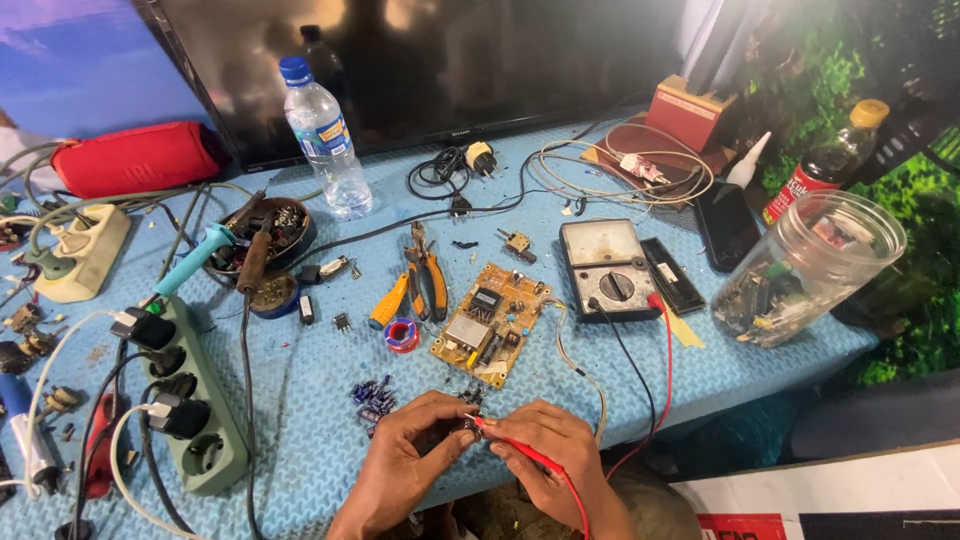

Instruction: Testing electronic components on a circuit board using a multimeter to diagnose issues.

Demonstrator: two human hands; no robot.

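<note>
My left hand [405, 445] pinches a small dark electronic component [468, 424] at the near table edge. My right hand [548, 450] holds a red multimeter probe [515, 446] with its tip against that component. The probe's red lead [667, 350] and a black lead [625, 350] run up to an analog multimeter [608, 268] lying on the blue cloth. A yellow circuit board [490, 322] lies just beyond my hands. Several small blue capacitors [372, 398] sit left of my left hand.
A green power strip [195, 390] with plugs lies at left. Orange-handled pliers [418, 285], a solder spool [402, 335], a soldering iron [200, 255], a parts bowl [280, 228], a water bottle [325, 135], a clear jar [810, 270], a red speaker [135, 158] and a dark screen [420, 60] surround the work.
</note>
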